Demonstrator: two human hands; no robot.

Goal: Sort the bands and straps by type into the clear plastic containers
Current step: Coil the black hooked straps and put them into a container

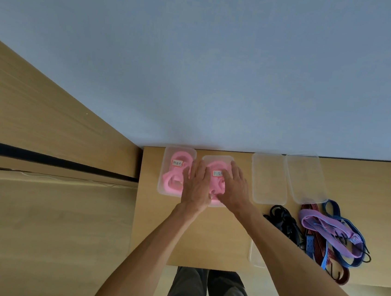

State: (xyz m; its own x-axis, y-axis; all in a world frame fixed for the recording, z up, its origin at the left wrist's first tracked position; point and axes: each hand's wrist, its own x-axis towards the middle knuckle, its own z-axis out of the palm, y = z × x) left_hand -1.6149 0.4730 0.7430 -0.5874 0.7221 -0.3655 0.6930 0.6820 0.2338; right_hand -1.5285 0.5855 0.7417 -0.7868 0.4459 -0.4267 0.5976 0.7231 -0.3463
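Pink bands [218, 174] fill the box [217, 158] we press shut, left hand [196, 186] and right hand [233, 188] flat, gripping nothing; next, the straps [326, 229].

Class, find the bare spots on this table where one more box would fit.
Bare wood lies along the near edge of the table, under the arms, below the pink boxes. Far right of the empty boxes is free too. The strap pile crowds the near right.

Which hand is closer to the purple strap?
Right. The right hand lies flat on the second pink-filled container, on the side toward the purple strap, though apart from it. The left hand presses the same container's other side, farther away.
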